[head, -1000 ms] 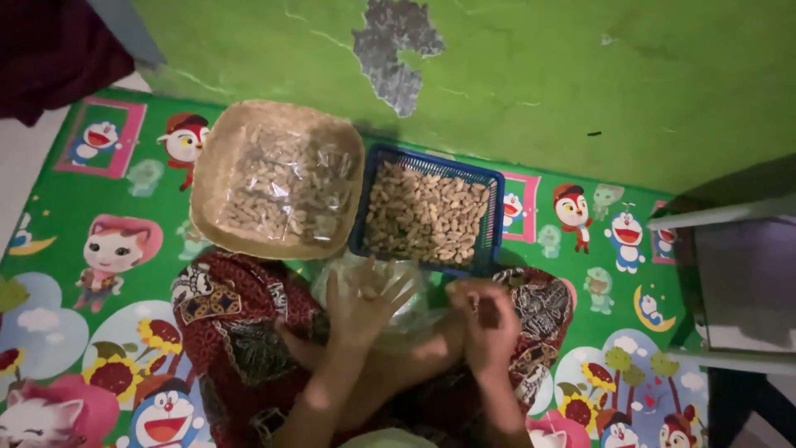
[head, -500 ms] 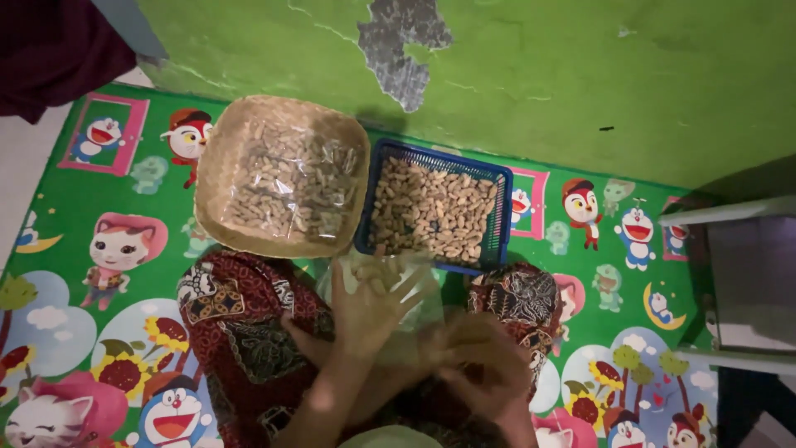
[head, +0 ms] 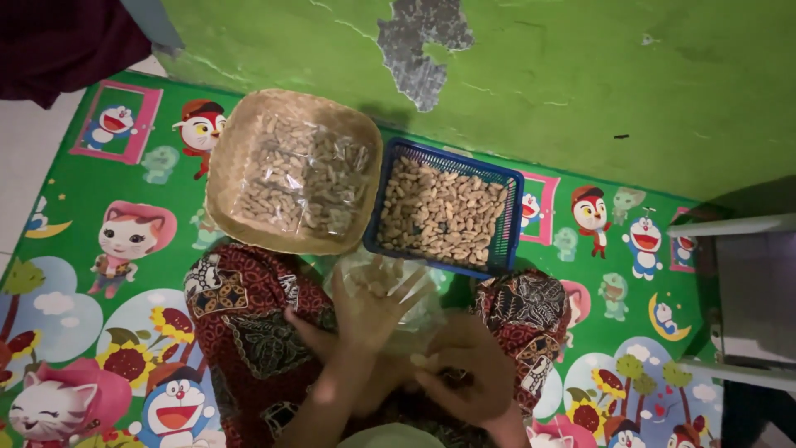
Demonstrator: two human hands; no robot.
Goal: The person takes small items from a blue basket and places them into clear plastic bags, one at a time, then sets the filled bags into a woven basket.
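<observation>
Two hands on peanut bag

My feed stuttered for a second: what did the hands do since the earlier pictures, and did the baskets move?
The right hand drew back from near the blue basket toward the lap and now rests low, beside the clear plastic bag. The left hand stayed at the bag with fingers spread. The round woven basket, the blue basket of peanuts and the cartoon mat stayed put.
</observation>
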